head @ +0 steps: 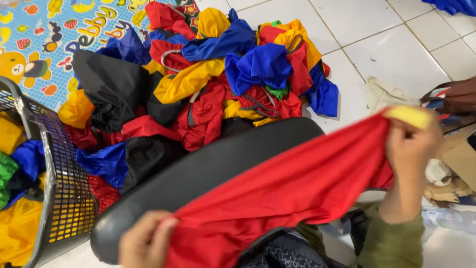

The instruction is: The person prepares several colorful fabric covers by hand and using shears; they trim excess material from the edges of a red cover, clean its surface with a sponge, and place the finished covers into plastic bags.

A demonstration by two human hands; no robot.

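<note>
I see the cloth pile (208, 84) on the floor, then red cloth (297, 183) stretched over a black pad (198, 168). My right hand (411, 144) pinches its upper corner, raised; my left hand (144, 243) grips the lower edge.

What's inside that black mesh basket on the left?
The black mesh basket holds crumpled fabric: yellow pieces, a blue one and a bit of green. Anything lower down is covered by those pieces.

Red cloth (297, 188), smooth and shiny, stretched taut slantwise, low at left, high at right, yellow patch at upper corner.
</note>
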